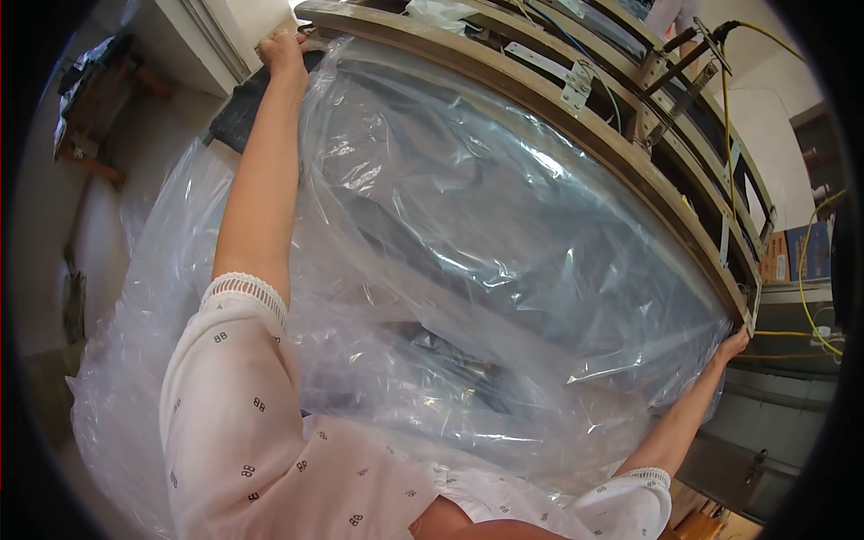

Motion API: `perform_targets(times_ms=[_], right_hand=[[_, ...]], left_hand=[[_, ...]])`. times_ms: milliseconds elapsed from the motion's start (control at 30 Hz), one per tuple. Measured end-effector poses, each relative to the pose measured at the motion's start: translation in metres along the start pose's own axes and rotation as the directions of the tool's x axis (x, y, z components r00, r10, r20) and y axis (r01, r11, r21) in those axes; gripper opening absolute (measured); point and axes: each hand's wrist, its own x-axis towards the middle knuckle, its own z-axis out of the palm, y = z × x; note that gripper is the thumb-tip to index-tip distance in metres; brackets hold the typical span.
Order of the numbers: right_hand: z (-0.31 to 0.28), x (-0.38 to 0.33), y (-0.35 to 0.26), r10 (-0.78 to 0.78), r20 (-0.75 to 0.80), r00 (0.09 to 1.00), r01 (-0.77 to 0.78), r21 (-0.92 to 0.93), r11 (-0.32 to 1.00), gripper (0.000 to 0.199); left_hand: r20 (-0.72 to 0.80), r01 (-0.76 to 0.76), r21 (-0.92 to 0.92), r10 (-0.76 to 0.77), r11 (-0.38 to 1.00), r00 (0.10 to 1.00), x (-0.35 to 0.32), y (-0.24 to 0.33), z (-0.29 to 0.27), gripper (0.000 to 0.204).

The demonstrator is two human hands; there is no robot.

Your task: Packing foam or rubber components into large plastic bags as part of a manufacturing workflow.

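Note:
A large, clear plastic cover [504, 225] spreads in shiny folds across the underside edge of a long wooden frame [540, 99] and down toward my body. Both my arms reach wide apart, one to each end of the frame. At its far left end, my left hand [283, 47] is closed in a fist by the cover's upper corner; its grip is partly hidden. My right hand [735, 344] is closed at the right end, where the plastic gathers beneath the frame's corner. The fingertips there are mostly out of sight.
Metal brackets [578, 85], a spring mechanism [693, 81] and a yellow cable [727, 117] sit on the frame. More loose plastic [135, 396] hangs at the left. Boxes [805, 252] stand at the right, and a wooden-legged item [94, 108] at the far left.

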Motion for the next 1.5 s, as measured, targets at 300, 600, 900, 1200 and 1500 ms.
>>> perform_targets(times_ms=[300, 600, 900, 1200, 1500], right_hand=[[-0.009, 0.014, 0.027, 0.42, 0.187, 0.888, -0.46, 0.374, 0.805, 0.053], [-0.098, -0.067, -0.037, 0.485, 0.413, 0.771, -0.609, 0.701, 0.372, 0.046], [-0.115, -0.085, -0.02, 0.611, 0.347, 0.712, -0.663, 0.62, 0.42, 0.039], [-0.123, -0.079, 0.009, 0.584, 0.331, 0.741, -0.658, 0.528, 0.536, 0.04], [-0.11, -0.167, -0.216, -0.068, 0.71, 0.701, -0.476, 0.537, 0.697, 0.034]], left_hand=[[0.451, -0.495, 0.825, 0.21, 0.272, 0.868, -0.033, 0.004, 0.002, 0.044], [0.487, -0.125, -0.006, 0.112, 0.992, 0.866, -0.065, 0.083, -0.08, 0.025], [0.544, 0.063, -0.129, 0.018, 0.99, 0.839, -0.106, 0.122, -0.147, 0.016], [0.617, 0.241, -0.17, -0.088, 0.956, 0.782, -0.092, 0.126, -0.194, 0.017], [0.139, 0.224, 0.368, -0.292, 0.902, 0.946, 0.174, 0.068, -0.299, 0.057]])
